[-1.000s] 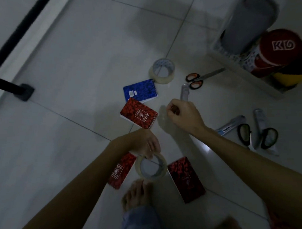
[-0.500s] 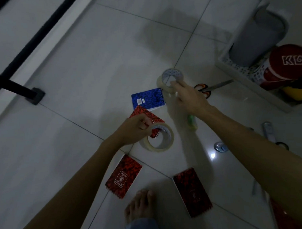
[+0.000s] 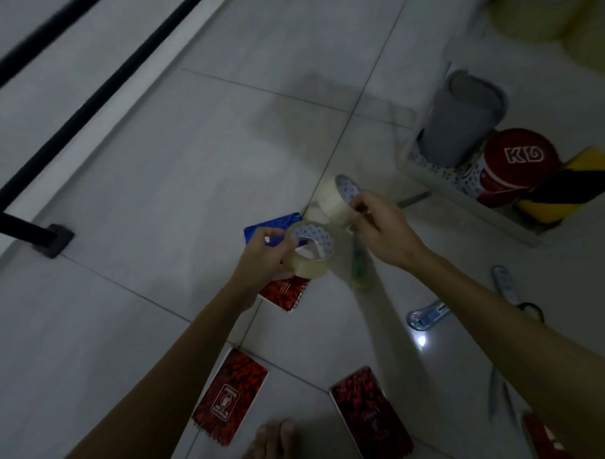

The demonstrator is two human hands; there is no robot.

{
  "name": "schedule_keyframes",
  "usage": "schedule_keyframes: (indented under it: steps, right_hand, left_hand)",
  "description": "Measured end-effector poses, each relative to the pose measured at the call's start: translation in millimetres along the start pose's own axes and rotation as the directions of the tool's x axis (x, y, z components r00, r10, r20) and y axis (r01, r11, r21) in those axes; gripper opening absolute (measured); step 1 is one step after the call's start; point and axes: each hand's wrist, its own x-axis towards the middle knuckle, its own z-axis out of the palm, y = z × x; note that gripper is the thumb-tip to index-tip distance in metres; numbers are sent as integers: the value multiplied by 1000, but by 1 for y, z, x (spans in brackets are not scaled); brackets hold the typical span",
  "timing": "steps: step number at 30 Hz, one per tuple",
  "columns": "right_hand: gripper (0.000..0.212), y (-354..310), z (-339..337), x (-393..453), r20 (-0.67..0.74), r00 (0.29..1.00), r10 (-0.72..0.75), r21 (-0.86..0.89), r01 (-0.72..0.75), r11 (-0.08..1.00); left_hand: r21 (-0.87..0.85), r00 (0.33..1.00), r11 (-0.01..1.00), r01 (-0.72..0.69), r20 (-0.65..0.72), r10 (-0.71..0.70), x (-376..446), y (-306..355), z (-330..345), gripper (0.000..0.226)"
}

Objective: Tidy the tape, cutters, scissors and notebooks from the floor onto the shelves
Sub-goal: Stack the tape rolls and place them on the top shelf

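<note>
Two rolls of clear tape are up off the floor (image 3: 155,186), one in each of the person's hands. Far out to the left of the left hand, a black metal leg (image 3: 54,234) stands on the tiles. The left hand (image 3: 264,261) is closed around the nearer tape roll (image 3: 310,251), fingers wrapped on its outer band, its patterned core tilted toward the camera. Just behind that hand a blue notebook (image 3: 260,229) lies partly hidden, and under its wrist a red notebook (image 3: 286,293) shows on the tile. Nearer the person, below the left forearm, another red notebook (image 3: 230,403) lies flat, with a darker red one (image 3: 371,412) beside it to the right and a bare foot (image 3: 271,443) between them.

The right hand (image 3: 383,226) grips the second tape roll (image 3: 334,200) by its rim; the two rolls sit close, and I cannot tell if they touch. Beneath the right hand a green-tinted cutter (image 3: 359,265) lies blurred on the floor. Right of the right forearm a pale blue cutter (image 3: 429,316) rests, and scissors (image 3: 512,290) lie just beyond it. Further right, a white basket (image 3: 464,203) holds a grey cylinder (image 3: 458,124) and a red-lidded tin (image 3: 518,163).
</note>
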Motion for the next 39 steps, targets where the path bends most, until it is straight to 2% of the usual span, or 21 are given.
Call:
schedule_keyframes:
  steps: [2,4,8,13,16,18,22,25,30,35,37,39]
  right_hand:
    - [6,-10,-8,-9,-36,999,-35,48,37,998]
    - [12,-19,-19,-14,-57,994,-89,21,90,996]
    - [25,-29,-40,-25,12,977,-212,-92,212,973]
    - [41,-29,-62,-36,52,981,-189,-271,196,942]
    - [49,-28,-68,-41,49,988,-149,-273,157,949]
    - [58,-25,-74,-42,-6,992,-125,-281,118,952]
    - [53,-20,-91,-42,-137,982,-128,-318,79,945]
    - [48,-17,-102,-46,-210,967,-142,-335,65,940]
    - [44,-13,-112,-55,-234,966,-109,-296,37,955]
    - [34,-21,-118,-62,-237,963,-130,-330,46,943]
    - [33,-26,-120,-63,-247,960,-133,-335,45,941]
    - [41,-33,-123,-64,-302,942,-148,-319,46,947]
  left_hand:
    - [-68,1000,998,-13,6,13,0,11,14,37]
    - [-104,999,994,-35,6,36,0,21,27,34]
    - [-169,996,983,-71,40,78,-2,36,47,24]
    - [-269,979,959,-87,154,132,-13,49,69,29]
    - [-280,966,953,-118,190,175,-15,59,80,29]
    - [-277,958,950,-141,202,201,-15,66,88,28]
    - [-287,940,943,-166,243,240,-16,74,106,30]
    - [-363,930,924,-122,283,233,-19,76,122,37]
    - [-484,924,874,-51,310,225,-17,75,146,46]
    - [-538,900,842,-51,341,272,-16,78,157,58]
    - [-563,894,826,-30,354,274,-17,81,160,55]
    - [-571,884,821,3,385,264,-21,89,163,50]
